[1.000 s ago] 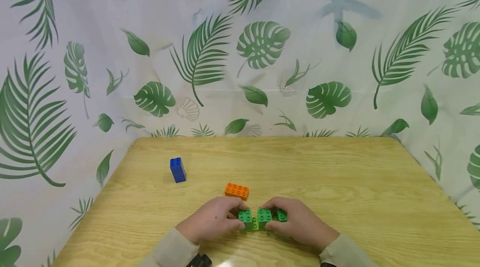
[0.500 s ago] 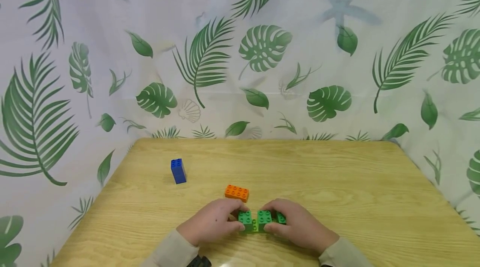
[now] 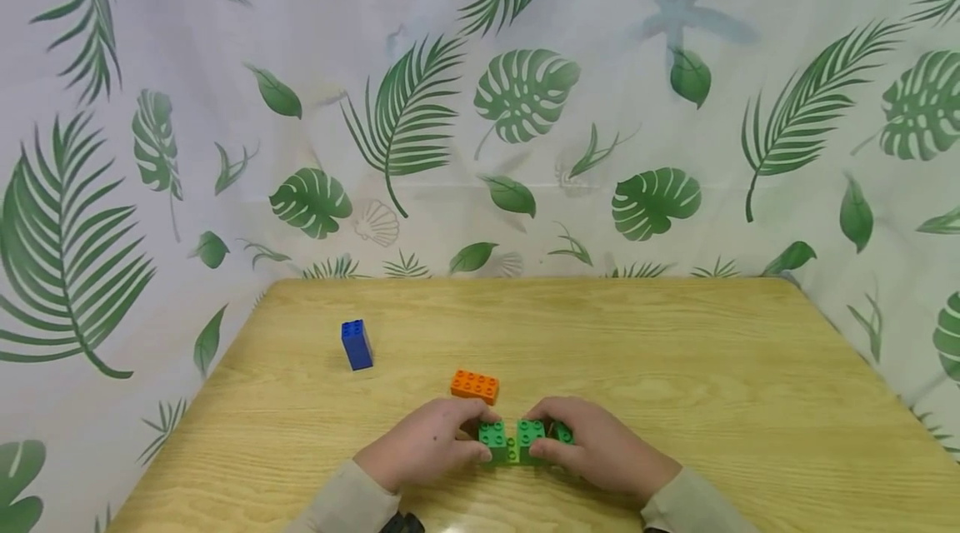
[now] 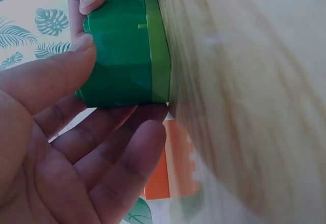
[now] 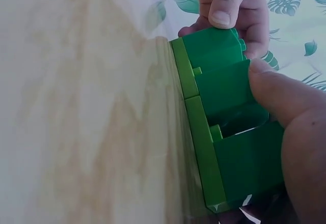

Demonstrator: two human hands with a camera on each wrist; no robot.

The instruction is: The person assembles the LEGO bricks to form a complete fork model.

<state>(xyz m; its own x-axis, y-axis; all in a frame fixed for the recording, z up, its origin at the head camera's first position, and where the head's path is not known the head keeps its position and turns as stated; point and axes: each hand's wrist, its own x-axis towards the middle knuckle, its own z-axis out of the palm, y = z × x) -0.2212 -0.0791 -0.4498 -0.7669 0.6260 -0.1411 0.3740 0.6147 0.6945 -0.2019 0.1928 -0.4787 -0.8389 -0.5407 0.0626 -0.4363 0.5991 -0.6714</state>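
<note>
In the head view, dark green toy building bricks stand in a row on flat light green bricks near the front of the table. My left hand holds the leftmost green brick, thumb at its near side and fingers behind. The middle green brick is gripped by my right hand, which partly covers another green brick on the right. From the right wrist, two light green base bricks show end to end on the tabletop, with gaps between the upper bricks.
An orange brick lies just behind the row. Farther left and back, a tall blue brick stack stands upright on the wooden table. Behind the table hangs a leaf-patterned cloth.
</note>
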